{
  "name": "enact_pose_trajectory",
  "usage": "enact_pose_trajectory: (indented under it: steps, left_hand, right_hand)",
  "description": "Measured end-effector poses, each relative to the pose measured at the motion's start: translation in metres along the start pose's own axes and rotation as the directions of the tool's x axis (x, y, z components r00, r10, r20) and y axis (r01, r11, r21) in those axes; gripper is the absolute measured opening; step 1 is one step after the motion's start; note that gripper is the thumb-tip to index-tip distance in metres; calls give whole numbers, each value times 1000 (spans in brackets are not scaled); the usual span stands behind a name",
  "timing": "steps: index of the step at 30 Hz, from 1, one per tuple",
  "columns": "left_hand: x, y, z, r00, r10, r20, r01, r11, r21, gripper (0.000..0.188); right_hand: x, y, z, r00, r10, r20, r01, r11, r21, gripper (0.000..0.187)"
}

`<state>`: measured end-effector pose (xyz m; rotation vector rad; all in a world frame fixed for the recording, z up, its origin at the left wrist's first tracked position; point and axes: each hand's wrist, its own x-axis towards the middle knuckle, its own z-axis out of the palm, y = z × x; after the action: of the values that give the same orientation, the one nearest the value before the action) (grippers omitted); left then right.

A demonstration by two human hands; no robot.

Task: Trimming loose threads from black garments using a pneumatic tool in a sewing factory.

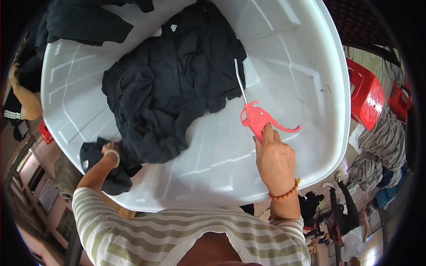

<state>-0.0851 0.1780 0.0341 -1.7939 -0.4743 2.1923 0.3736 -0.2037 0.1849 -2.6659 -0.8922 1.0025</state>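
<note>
My right hand grips a red air blow gun over the right part of a large white plastic tub. The gun's thin metal nozzle points up and away, toward the dark cloth, and its lever sticks out to the right. At the tub's near left rim, my left hand is closed on a black garment, its fingers partly hidden in the folds. Beside it, a crumpled heap of black garments lies in the tub, with a small white label showing near the far end.
More black cloth hangs over the far left rim. Another person's arm shows at the left. Right of the tub stand a red plastic stool and a pile of grey cloth. Another person is at the lower right.
</note>
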Motion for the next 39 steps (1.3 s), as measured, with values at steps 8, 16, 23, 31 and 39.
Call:
enact_pose_trajectory:
  steps: [8, 16, 23, 31, 39]
  left_hand:
    - [-8, 174, -341, 211, 487, -847, -496, 801, 337, 78]
    - [100, 251, -485, 418, 597, -685, -183, 794, 580, 81]
    - [127, 270, -512, 340, 626, -701, -284, 779, 558, 79]
    - [125, 273, -514, 546, 572, -613, -429, 819, 381, 36]
    - [63, 187, -415, 533, 510, -675, -410, 853, 322, 23]
  right_hand:
    - [3, -5, -2, 998, 43, 47, -45, 999, 24, 33]
    - [9, 3, -6, 969, 65, 240, -79, 996, 47, 24]
    - [10, 6, -3, 983, 32, 183, -30, 999, -13, 25]
    - [10, 0, -3, 989, 28, 145, -17, 997, -74, 23]
    - [15, 0, -5, 989, 97, 110, -92, 995, -47, 28]
